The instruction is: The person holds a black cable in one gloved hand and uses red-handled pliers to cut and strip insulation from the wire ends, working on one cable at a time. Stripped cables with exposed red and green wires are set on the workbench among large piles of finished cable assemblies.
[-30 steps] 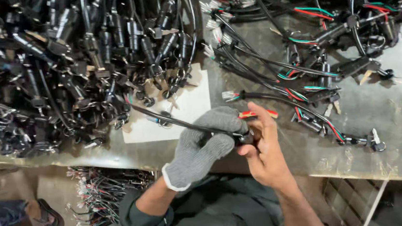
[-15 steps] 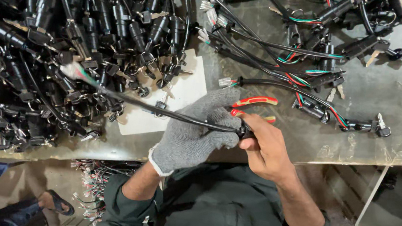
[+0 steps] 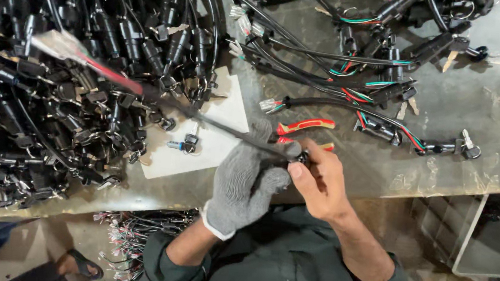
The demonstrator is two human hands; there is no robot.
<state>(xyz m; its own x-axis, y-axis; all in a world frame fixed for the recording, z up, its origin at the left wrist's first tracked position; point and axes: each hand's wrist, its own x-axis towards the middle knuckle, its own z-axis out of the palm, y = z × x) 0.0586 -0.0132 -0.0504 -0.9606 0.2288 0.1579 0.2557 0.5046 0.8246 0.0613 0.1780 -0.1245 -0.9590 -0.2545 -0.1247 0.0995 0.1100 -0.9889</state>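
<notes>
The left hand [image 3: 245, 182], in a grey knitted glove, is closed around a black cable assembly [image 3: 215, 121] at the near edge of the workbench [image 3: 491, 137]. The bare right hand [image 3: 318, 182] meets it from the right, thumb and fingers pinched on the small black end piece [image 3: 303, 158] of the same cable, just beside the gloved fingers. From the two hands the cable runs up and to the left, raised above the bench, and ends in a blurred pale connector with red wire [image 3: 65, 47] over the far left heap. Directly beyond the hands lie pliers with red handles [image 3: 304, 127], touching the bench; whether the hands touch them cannot be told. A white sheet [image 3: 213, 149] lies left of the hands, with a small key and ring [image 3: 182, 145] on it. A large pile of black cable assemblies [image 3: 54, 99] covers the left part of the bench. A smaller group of harnesses with red and green wires [image 3: 353, 65] lies far right. Below the bench edge, near left, a bundle of wired connectors [image 3: 133, 239] is visible.
</notes>
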